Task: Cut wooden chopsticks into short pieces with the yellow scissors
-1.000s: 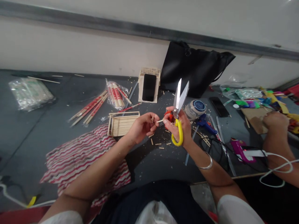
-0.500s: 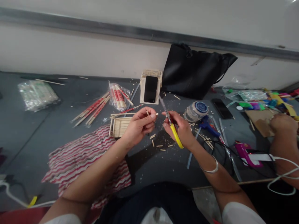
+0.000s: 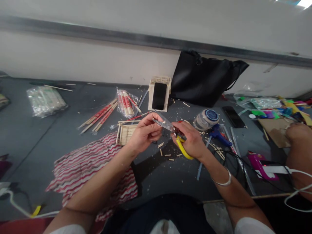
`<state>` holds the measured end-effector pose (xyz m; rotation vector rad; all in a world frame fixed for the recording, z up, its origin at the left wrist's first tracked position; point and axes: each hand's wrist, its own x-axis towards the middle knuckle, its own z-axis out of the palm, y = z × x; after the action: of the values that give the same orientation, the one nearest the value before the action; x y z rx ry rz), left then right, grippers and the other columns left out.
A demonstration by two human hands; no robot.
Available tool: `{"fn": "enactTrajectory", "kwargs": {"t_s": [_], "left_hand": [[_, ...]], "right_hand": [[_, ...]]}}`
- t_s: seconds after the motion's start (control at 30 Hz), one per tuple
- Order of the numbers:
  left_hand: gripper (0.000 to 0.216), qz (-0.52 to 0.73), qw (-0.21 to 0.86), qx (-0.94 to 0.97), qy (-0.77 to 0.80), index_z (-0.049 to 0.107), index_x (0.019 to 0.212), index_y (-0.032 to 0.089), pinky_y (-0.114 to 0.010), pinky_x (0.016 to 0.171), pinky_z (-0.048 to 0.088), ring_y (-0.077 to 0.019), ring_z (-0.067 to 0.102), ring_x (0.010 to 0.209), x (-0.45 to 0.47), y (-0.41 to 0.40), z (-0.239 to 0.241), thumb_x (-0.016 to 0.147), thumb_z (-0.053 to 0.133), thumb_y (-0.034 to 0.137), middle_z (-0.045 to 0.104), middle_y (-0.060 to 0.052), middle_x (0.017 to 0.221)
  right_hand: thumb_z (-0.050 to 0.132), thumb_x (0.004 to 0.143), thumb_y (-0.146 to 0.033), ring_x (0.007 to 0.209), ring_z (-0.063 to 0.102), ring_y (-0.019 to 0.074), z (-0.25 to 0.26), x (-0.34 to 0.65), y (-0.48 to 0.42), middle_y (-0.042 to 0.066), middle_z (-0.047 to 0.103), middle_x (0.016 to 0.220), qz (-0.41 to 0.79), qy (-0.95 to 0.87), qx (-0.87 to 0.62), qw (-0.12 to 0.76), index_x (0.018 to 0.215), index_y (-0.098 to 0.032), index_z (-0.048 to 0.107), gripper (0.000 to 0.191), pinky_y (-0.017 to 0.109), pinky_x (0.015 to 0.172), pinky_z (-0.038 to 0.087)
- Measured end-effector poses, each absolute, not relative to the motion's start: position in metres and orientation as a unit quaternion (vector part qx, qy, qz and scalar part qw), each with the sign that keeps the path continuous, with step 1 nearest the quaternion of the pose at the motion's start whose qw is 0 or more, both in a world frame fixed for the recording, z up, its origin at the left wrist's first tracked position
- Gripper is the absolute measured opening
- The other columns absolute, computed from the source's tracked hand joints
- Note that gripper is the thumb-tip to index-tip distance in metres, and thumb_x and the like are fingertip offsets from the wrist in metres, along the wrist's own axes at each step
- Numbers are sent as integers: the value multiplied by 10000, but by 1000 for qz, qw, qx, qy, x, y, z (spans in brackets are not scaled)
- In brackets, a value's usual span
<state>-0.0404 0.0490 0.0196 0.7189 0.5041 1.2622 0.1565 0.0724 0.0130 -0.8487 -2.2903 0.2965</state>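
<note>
Closed tight around the yellow handles of the scissors (image 3: 163, 124), the right hand (image 3: 192, 141) has a full grip and aims the nearly shut blades leftward. The left hand (image 3: 145, 133) meets them with a fingertip pinch at the blade tips. What it pinches is too small to tell. Both hands hang just right of the stick tray (image 3: 125, 131) and above the floor (image 3: 48, 136), probably so that offcuts drop clear of the tray.

A black bag (image 3: 207, 78) leans on the wall far beyond and right of the tray, closing that side. A striped cloth (image 3: 92, 165) lies against the tray's near edge. Wrapped chopsticks (image 3: 99, 115) fan out just left of the tray, likely kept within the left hand's reach. A phone (image 3: 159, 96) stands propped in a holder behind the tray. Further right of the tray are a blue-lidded jar (image 3: 206, 118), cables and another person's hand (image 3: 298, 136), so that side is crowded. Open floor lies left of the tray. Cut bits (image 3: 168, 155) dot the floor to the tray's near right.
</note>
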Motion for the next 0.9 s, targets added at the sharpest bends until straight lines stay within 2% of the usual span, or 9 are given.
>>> {"fn": "enactTrajectory", "kwargs": {"t_s": [0.23, 0.47, 0.6, 0.9], "left_hand": [[162, 546, 739, 324, 224, 633, 751, 175, -128, 388, 208, -32, 239, 431, -44, 51, 18, 719, 791, 188, 368, 84, 505], [174, 547, 742, 312, 229, 617, 748, 179, -133, 387, 213, -31, 216, 429, -41, 50, 19, 700, 784, 175, 354, 90, 511], [183, 551, 740, 302, 238, 617, 733, 177, -136, 386, 200, -24, 202, 427, -41, 50, 17, 681, 792, 169, 367, 89, 519], [203, 572, 725, 303, 234, 604, 723, 183, -140, 385, 173, -27, 221, 429, -39, 49, 15, 660, 797, 167, 381, 84, 529]], "right_hand": [[577, 890, -183, 737, 606, 150, 12, 156, 72, 36, 682, 898, 147, -876, -308, 341, 1155, -197, 628, 270, 274, 642, 498], [563, 892, -160, 787, 615, 184, 13, 155, 72, 48, 670, 875, 83, -884, -313, 338, 1116, -183, 640, 238, 304, 710, 514], [560, 870, -151, 814, 611, 212, 10, 155, 72, 59, 651, 879, 53, -886, -320, 332, 1140, -185, 636, 283, 329, 731, 518], [534, 846, -117, 754, 575, 195, 1, 154, 72, 36, 610, 817, 71, -881, -324, 336, 1159, -203, 638, 341, 325, 709, 519]]}}
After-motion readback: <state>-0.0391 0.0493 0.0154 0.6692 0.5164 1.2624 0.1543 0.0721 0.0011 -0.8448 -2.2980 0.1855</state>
